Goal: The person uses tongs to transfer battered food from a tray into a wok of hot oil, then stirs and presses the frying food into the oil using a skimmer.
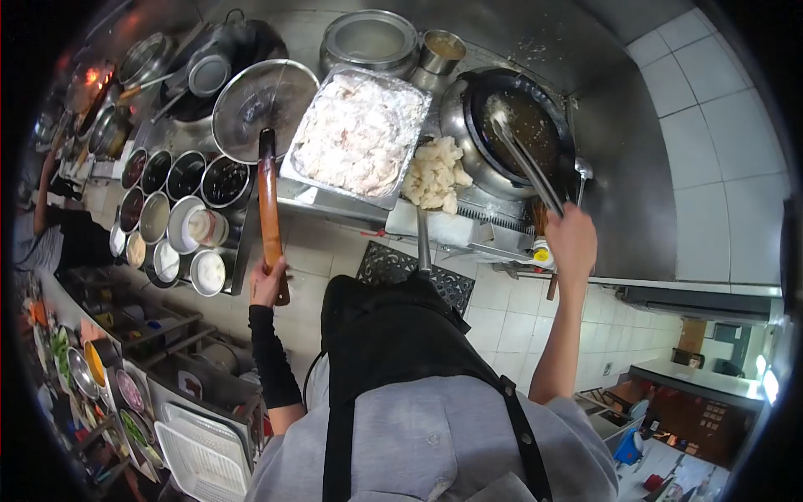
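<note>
My left hand (268, 282) is closed round the long wooden handle of a wide, round, shallow metal strainer (238, 100), held over the counter's edge. In my right hand (572, 243) is a pair of metal tongs (529, 161). The tongs' tips reach over a dark pot of oil (535, 125), with something pale at them that I cannot make out exactly. Left of the pot, pale fried pieces (437, 174) sit heaped on a utensil whose metal handle (423, 238) points toward me. A metal tray (390, 201) beside them holds white, floury-coated pieces (360, 134).
Several sauce and powder containers (223, 180) stand at left. Behind the tray are a round metal pot (370, 40) and a small metal cup (442, 52). A ladle (583, 169) lies right of the oil. Another person's arm (46, 184) shows at far left.
</note>
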`<action>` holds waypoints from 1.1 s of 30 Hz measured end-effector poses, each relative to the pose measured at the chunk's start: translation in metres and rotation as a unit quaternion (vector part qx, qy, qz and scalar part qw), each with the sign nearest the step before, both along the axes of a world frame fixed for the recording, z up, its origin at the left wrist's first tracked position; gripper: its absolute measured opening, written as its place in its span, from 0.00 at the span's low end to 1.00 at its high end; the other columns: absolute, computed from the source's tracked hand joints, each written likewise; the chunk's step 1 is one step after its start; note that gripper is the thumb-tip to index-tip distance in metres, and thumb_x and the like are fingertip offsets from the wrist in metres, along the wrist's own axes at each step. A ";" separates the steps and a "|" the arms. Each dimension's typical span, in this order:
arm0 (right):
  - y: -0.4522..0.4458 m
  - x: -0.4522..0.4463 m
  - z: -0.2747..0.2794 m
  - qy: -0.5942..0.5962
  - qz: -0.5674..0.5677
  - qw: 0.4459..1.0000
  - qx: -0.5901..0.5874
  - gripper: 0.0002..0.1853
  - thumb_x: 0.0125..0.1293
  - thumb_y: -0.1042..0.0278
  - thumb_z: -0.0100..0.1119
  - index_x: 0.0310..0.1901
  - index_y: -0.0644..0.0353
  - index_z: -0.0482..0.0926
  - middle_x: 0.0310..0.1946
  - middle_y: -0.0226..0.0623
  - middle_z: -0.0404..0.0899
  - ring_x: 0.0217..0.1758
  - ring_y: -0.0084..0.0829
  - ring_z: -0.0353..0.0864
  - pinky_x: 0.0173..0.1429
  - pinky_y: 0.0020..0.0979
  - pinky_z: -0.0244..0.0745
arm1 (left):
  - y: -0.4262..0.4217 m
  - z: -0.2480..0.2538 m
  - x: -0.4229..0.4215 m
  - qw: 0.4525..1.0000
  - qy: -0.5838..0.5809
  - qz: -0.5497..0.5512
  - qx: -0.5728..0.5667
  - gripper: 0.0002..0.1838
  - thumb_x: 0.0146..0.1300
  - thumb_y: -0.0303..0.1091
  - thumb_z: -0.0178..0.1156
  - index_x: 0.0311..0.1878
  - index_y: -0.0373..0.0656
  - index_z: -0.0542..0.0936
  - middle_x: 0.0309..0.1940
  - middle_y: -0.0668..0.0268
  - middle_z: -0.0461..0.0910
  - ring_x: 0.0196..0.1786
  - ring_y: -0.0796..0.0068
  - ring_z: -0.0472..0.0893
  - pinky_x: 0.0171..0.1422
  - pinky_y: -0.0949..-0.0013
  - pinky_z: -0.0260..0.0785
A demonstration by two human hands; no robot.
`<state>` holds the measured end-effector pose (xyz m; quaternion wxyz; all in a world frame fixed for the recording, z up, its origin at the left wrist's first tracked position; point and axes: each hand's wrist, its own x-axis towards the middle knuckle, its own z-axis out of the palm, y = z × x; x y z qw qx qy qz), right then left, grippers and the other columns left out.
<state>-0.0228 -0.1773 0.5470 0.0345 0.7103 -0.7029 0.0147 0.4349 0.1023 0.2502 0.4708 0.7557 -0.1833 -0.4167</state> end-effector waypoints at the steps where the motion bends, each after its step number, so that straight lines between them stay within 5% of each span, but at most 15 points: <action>1: -0.022 -0.005 -0.008 0.013 -0.007 1.000 0.006 0.13 0.66 0.64 0.64 0.42 0.68 0.87 0.42 0.59 0.88 0.46 0.61 0.88 0.52 0.54 0.83 | 0.003 0.002 0.002 0.984 0.175 -0.005 -0.025 0.20 0.74 0.36 0.68 0.61 0.35 0.77 0.54 0.54 0.84 0.42 0.62 0.89 0.44 0.59 0.82; 2: -0.049 -0.014 -0.024 0.018 -0.006 1.000 0.002 0.13 0.65 0.65 0.63 0.41 0.68 0.87 0.41 0.60 0.88 0.47 0.61 0.88 0.53 0.53 0.84 | -0.002 0.020 -0.013 0.965 0.228 0.036 -0.127 0.14 0.77 0.34 0.65 0.58 0.39 0.76 0.46 0.61 0.82 0.27 0.76 0.81 0.29 0.70 0.74; 4: -0.093 -0.032 -0.060 0.016 -0.006 1.000 -0.007 0.13 0.63 0.66 0.61 0.40 0.68 0.88 0.41 0.61 0.88 0.47 0.60 0.89 0.54 0.53 0.84 | -0.005 0.063 -0.024 0.942 0.284 0.033 -0.175 0.13 0.77 0.30 0.64 0.59 0.42 0.73 0.39 0.66 0.78 0.24 0.81 0.73 0.25 0.74 0.67; 8: -0.112 -0.051 -0.094 -0.012 -0.016 0.999 -0.043 0.15 0.67 0.63 0.61 0.44 0.68 0.86 0.42 0.60 0.88 0.47 0.61 0.89 0.55 0.54 0.84 | -0.011 0.115 -0.022 0.956 0.209 0.035 -0.202 0.12 0.78 0.28 0.61 0.58 0.44 0.70 0.39 0.68 0.75 0.24 0.85 0.67 0.22 0.79 0.59; 12: -0.042 -0.049 -0.059 -0.055 -0.053 0.992 -0.105 0.21 0.76 0.55 0.60 0.52 0.70 0.81 0.40 0.61 0.86 0.45 0.60 0.87 0.51 0.53 0.81 | -0.019 0.142 -0.031 0.970 0.101 0.063 -0.213 0.13 0.79 0.29 0.60 0.60 0.44 0.68 0.40 0.69 0.75 0.24 0.86 0.66 0.23 0.79 0.59; 15: 0.008 -0.057 -0.056 -0.196 -0.038 0.969 -0.147 0.21 0.77 0.56 0.63 0.51 0.72 0.78 0.36 0.55 0.85 0.39 0.48 0.87 0.45 0.45 0.80 | -0.022 0.181 -0.033 0.971 0.069 0.074 -0.216 0.13 0.80 0.28 0.58 0.61 0.44 0.67 0.43 0.68 0.75 0.23 0.87 0.65 0.23 0.80 0.59; 19: 0.063 -0.048 -0.059 -0.492 -0.108 0.864 -0.021 0.17 0.79 0.60 0.64 0.51 0.70 0.76 0.33 0.37 0.78 0.36 0.25 0.75 0.41 0.32 0.73 | -0.027 0.250 -0.062 0.963 0.128 0.041 -0.234 0.16 0.78 0.25 0.57 0.64 0.43 0.67 0.45 0.67 0.74 0.23 0.88 0.65 0.23 0.80 0.58; 20: 0.066 -0.048 -0.062 -0.472 -0.105 0.875 -0.036 0.17 0.79 0.60 0.64 0.51 0.71 0.76 0.33 0.37 0.79 0.36 0.25 0.75 0.40 0.31 0.72 | -0.032 0.256 -0.072 0.966 0.130 0.016 -0.222 0.17 0.78 0.25 0.57 0.66 0.43 0.67 0.44 0.67 0.74 0.23 0.88 0.65 0.23 0.80 0.58; 24: 0.062 -0.064 -0.073 -0.448 -0.102 0.885 -0.078 0.18 0.79 0.60 0.64 0.52 0.71 0.78 0.35 0.38 0.80 0.35 0.25 0.72 0.39 0.28 0.70 | -0.062 0.253 -0.115 0.963 0.180 -0.110 -0.165 0.23 0.76 0.22 0.55 0.72 0.44 0.66 0.37 0.71 0.75 0.23 0.87 0.65 0.23 0.78 0.58; 27: 0.040 -0.074 -0.072 -0.480 -0.089 0.866 -0.108 0.19 0.79 0.59 0.65 0.53 0.71 0.79 0.34 0.39 0.81 0.35 0.24 0.72 0.38 0.29 0.70 | -0.100 0.227 -0.172 0.928 0.263 -0.188 -0.183 0.33 0.77 0.21 0.56 0.80 0.49 0.59 0.55 0.68 0.79 0.28 0.87 0.66 0.28 0.79 0.61; 31: 0.009 -0.094 -0.043 -0.424 -0.009 0.901 -0.092 0.20 0.77 0.59 0.67 0.54 0.72 0.82 0.32 0.41 0.80 0.33 0.24 0.72 0.37 0.30 0.71 | -0.146 0.194 -0.260 0.878 0.383 -0.243 -0.152 0.22 0.78 0.24 0.57 0.71 0.46 0.67 0.43 0.71 0.75 0.26 0.86 0.64 0.29 0.77 0.59; 33: -0.004 -0.096 -0.031 -0.371 0.055 0.924 -0.077 0.20 0.76 0.60 0.68 0.55 0.72 0.84 0.31 0.46 0.82 0.31 0.28 0.76 0.37 0.35 0.74 | -0.161 0.176 -0.294 0.855 0.403 -0.287 -0.153 0.25 0.78 0.23 0.57 0.74 0.45 0.66 0.44 0.71 0.76 0.28 0.86 0.64 0.29 0.77 0.60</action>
